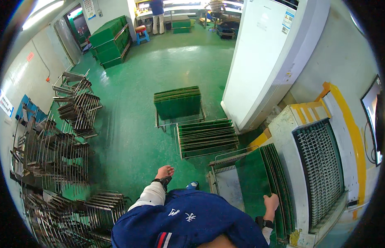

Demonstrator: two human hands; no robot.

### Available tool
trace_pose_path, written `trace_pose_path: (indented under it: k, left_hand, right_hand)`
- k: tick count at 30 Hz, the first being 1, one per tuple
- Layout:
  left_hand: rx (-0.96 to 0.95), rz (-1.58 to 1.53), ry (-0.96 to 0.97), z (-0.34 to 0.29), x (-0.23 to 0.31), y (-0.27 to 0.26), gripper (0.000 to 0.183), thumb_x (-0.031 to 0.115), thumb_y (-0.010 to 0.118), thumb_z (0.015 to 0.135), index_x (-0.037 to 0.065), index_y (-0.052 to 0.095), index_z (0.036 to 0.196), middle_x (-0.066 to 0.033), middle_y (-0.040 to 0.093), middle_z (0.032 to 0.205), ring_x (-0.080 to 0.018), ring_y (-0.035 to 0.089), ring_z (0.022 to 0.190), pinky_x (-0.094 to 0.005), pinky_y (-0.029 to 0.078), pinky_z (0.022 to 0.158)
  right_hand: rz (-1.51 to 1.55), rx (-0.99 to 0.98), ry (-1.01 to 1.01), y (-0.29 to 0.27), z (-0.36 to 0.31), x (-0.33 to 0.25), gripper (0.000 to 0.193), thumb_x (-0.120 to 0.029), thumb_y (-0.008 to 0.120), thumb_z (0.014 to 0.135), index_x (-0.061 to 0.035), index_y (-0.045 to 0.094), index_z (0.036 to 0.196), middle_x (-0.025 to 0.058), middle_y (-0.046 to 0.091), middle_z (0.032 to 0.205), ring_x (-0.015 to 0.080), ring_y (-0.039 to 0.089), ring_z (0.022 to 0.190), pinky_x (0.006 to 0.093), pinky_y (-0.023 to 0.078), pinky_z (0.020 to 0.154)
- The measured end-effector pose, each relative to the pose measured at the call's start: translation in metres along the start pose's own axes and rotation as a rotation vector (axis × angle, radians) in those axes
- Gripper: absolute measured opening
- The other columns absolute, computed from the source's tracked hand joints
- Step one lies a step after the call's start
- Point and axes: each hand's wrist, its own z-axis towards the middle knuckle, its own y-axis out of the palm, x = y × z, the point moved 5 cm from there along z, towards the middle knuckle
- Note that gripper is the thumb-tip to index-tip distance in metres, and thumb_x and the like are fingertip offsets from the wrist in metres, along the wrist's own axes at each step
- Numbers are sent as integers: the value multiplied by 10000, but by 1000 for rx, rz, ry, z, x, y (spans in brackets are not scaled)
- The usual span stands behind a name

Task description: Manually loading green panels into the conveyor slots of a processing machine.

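Observation:
My right hand is closed at the edge of a large green circuit board panel. That panel stands at the left side of a row of similar green panels in a rack at my right. The fingertips are partly hidden, but the fingers look wrapped round the panel's edge. My left hand hangs in front of me over the floor, fingers loosely bent and apart, holding nothing. Both wrists carry dark bands. Just ahead stand a wire rack of spaced green panels and another packed rack.
A machine with a roller conveyor stands right of my rack. Beyond it rises a tall white cabinet. Metal racks crowd the left wall. Green bins, a stool and people at a bench are far off.

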Motion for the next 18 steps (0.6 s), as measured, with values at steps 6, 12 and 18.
trace_pose_path:
  k: [6, 12, 18]
  left_hand:
    - [8, -9, -8, -7, -3, -7, 213, 158, 384, 903, 33, 464, 1056, -113, 566, 970, -236, 555, 810, -356, 489, 669]
    - [61, -66, -5, -16, -4, -16, 238, 135, 446, 885, 13, 486, 1085, -124, 565, 960, -234, 538, 789, -340, 456, 688]
    - [49, -65, -30, -15, -10, -21, 259, 137, 451, 883, 9, 486, 1106, -129, 566, 969, -236, 543, 794, -334, 461, 680]
  right_hand:
    - [15, 125, -41, 27, 22, 31, 354, -197, 689, 655, -2, 638, 947, 195, 627, 922, 343, 594, 875, 406, 460, 752]
    - [-3, 128, -43, 21, 13, 21, 326, -185, 690, 656, 4, 640, 917, 197, 627, 906, 352, 590, 873, 411, 457, 745]
    - [25, 16, -111, 21, 4, 14, 336, -191, 689, 661, 20, 628, 914, 216, 617, 895, 370, 581, 866, 424, 454, 737]
